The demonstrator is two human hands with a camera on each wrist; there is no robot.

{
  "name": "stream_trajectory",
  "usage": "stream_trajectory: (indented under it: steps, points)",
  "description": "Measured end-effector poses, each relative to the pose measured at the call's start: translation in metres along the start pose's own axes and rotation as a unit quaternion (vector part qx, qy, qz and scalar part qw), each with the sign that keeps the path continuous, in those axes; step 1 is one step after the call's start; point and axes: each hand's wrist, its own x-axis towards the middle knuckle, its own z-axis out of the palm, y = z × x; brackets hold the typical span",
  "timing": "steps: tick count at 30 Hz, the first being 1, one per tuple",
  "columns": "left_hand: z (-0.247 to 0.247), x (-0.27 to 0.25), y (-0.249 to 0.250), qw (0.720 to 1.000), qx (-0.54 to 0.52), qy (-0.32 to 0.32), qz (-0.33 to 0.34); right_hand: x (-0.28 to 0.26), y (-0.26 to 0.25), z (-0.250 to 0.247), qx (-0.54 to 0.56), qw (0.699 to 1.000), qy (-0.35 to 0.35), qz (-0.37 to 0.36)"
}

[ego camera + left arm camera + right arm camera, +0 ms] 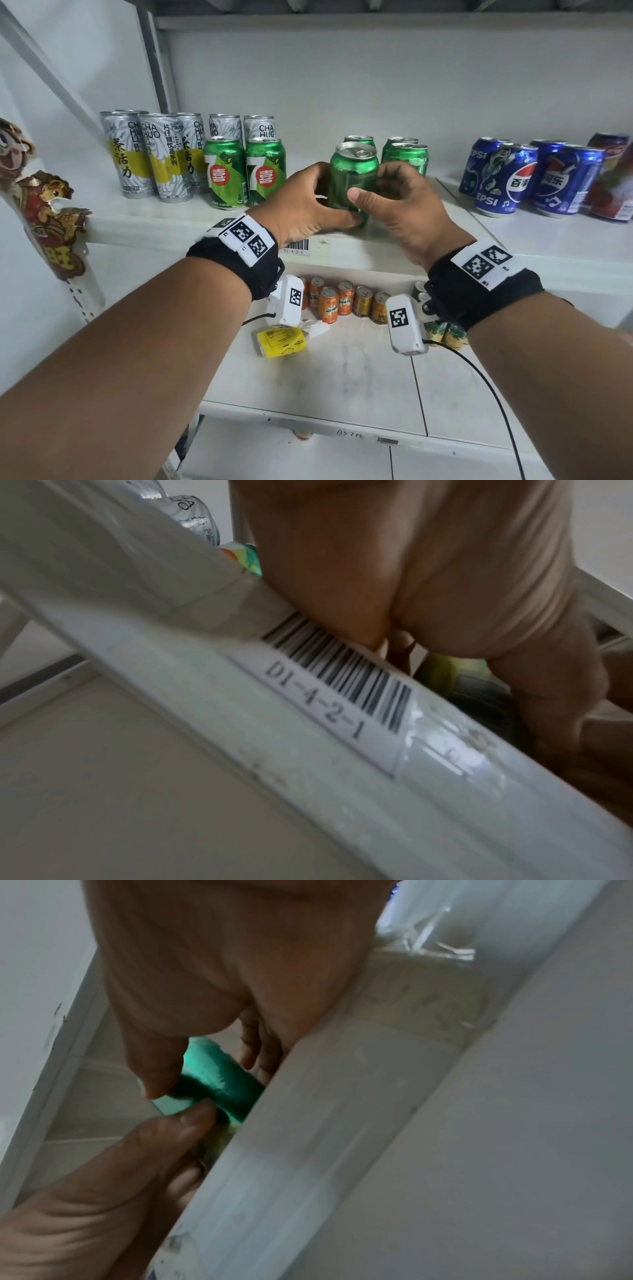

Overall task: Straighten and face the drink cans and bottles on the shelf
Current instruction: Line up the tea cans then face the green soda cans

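Note:
A green can (352, 174) stands upright near the front edge of the white shelf (171, 219), its plain side toward me. My left hand (308, 202) grips its left side and my right hand (394, 202) grips its right side, thumbs on the front. In the right wrist view the green can (219, 1080) shows between thumb and fingers. Two green 7-Up cans (245, 173) stand to the left with labels facing out, and more green cans (406, 157) stand behind on the right. The left wrist view shows my left hand (428, 588) above the shelf's barcode label (342, 680).
Tall silver tea cans (154, 154) fill the shelf's left end; blue Pepsi cans (534, 178) and a red can (613, 181) stand at the right. The lower shelf (342, 377) holds small orange cans (339, 299) and a yellow packet (281, 341). A paper decoration (44, 209) hangs on the left upright.

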Motion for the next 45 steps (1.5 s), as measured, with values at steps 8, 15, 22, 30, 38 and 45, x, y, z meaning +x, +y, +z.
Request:
stream_trajectory:
  steps: [8, 15, 22, 30, 38, 45]
  points:
    - [-0.0007, -0.0022, -0.0024, 0.996, -0.083, 0.022, -0.011, 0.0032, 0.0028, -0.0016, -0.027, 1.0, -0.007, 0.01]
    - [0.0033, -0.0028, 0.0052, 0.999, 0.003, -0.032, -0.012, 0.0037, 0.0018, -0.0012, -0.002, 1.0, -0.012, 0.028]
    - [0.0022, 0.0008, 0.0017, 1.0, -0.011, -0.013, -0.021, 0.0047, -0.0011, 0.0008, 0.002, 0.999, -0.024, 0.044]
    - [0.0021, -0.0015, -0.0007, 0.999, -0.049, -0.005, -0.022, 0.0026, -0.0042, 0.0003, 0.015, 0.997, -0.059, 0.045]
    - [-0.0021, -0.0024, -0.0015, 0.995, -0.089, -0.026, -0.032, 0.0057, -0.0031, 0.0, 0.063, 0.995, -0.03, 0.072]
    - [0.0028, -0.001, 0.0018, 0.997, -0.06, -0.046, -0.021, 0.0046, -0.0012, 0.0003, 0.014, 0.997, -0.071, 0.039]
